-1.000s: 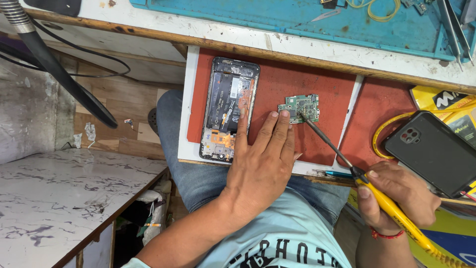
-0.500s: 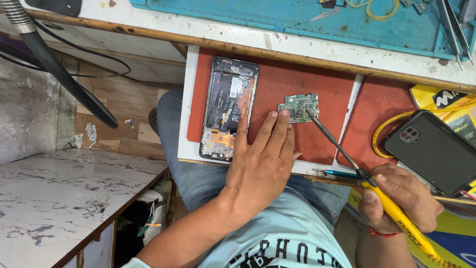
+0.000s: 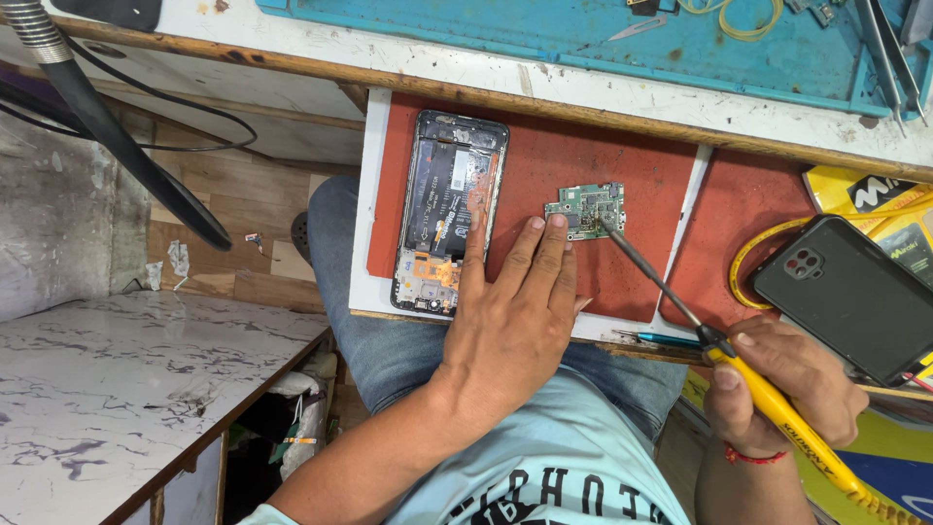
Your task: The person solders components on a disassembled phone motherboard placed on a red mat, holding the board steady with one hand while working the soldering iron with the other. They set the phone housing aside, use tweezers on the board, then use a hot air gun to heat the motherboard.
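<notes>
**Soldering iron tip on a small circuit board, left hand steadying it**

A white bench point(image 3: 622, 92) edged in wood runs along the top, carrying a blue work mat point(image 3: 583, 34). Below it, across the person's lap, lies a white board covered by a red mat point(image 3: 622, 262). On the mat's left side rests an opened phone body point(image 3: 449, 209), back cover off, its inner parts and an orange flex showing at the lower end. To the far right a black phone point(image 3: 850, 292) lies camera side up, over a yellow cable loop.

The left hand point(image 3: 510, 326) lies flat on the red mat, fingers spread and holding nothing; the index finger rests on the opened phone's right edge, and two fingertips touch the lower left edge of the small green circuit board point(image 3: 588, 209), which sits near the middle of the mat.

The right hand point(image 3: 777, 384) has its grip closed around the yellow handle of a soldering iron point(image 3: 709, 340), whose thin dark shaft slants up and left, its tip touching the circuit board.
</notes>
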The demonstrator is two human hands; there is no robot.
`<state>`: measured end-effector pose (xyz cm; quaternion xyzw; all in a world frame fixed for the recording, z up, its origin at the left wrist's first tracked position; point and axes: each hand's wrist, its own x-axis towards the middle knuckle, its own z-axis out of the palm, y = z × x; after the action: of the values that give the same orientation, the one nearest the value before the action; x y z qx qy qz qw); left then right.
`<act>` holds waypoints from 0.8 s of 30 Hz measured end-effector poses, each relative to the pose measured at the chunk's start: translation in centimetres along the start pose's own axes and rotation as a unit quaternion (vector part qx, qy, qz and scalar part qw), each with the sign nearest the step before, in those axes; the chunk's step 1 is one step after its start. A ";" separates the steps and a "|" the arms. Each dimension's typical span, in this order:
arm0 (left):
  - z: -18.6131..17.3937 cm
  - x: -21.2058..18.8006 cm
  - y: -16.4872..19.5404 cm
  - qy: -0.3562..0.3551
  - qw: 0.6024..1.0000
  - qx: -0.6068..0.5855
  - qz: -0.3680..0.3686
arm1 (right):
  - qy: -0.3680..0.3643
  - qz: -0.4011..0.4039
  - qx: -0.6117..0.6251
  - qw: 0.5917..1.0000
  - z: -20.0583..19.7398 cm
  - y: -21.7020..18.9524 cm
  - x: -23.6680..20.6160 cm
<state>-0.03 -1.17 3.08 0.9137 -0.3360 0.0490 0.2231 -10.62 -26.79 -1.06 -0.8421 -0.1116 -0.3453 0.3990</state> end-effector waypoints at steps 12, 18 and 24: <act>0.0 0.0 0.0 0.003 1.000 0.007 0.003 | -0.053 0.020 -0.008 0.998 -0.1 -0.6 1.2; 0.1 -0.1 0.0 0.002 1.000 0.009 0.004 | -0.019 0.014 0.001 1.000 0.2 -0.4 1.2; 0.2 -0.1 -0.1 0.000 1.000 0.008 0.005 | -0.037 0.018 -0.050 0.998 0.1 -0.7 1.0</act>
<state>-0.05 -1.16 2.90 0.9138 -0.3401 0.0532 0.2156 -10.17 -26.36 -0.01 -0.8752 -0.0940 -0.3118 0.3576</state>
